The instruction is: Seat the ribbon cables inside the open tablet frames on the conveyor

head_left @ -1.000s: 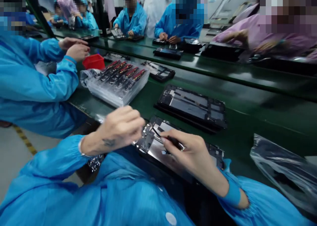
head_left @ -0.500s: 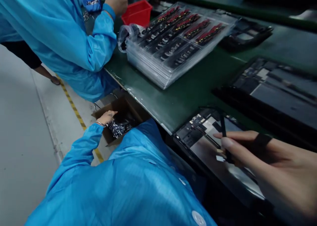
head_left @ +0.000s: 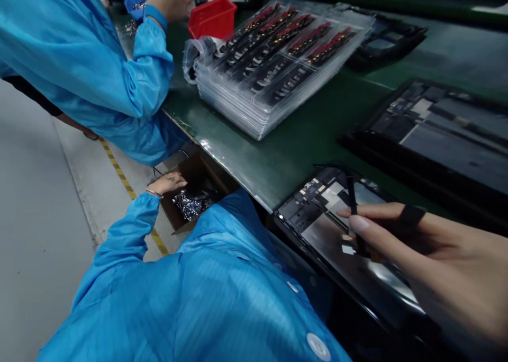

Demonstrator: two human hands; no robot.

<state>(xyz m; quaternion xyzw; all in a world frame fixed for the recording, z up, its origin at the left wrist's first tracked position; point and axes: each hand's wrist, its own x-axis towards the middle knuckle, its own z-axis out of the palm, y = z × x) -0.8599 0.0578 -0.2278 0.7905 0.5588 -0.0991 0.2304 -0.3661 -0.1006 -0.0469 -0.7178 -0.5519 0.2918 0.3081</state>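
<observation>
Above the open tablet our right hand pinches a black tool; left of it our left hand touches a box, grip unclear.

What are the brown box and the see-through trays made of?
The brown box by the left hand looks like cardboard: matte, brown, folded flaps. The stacked trays look like thin clear plastic: glossy, see-through, moulded pockets. The black stick in the right hand could be plastic or metal.
</observation>
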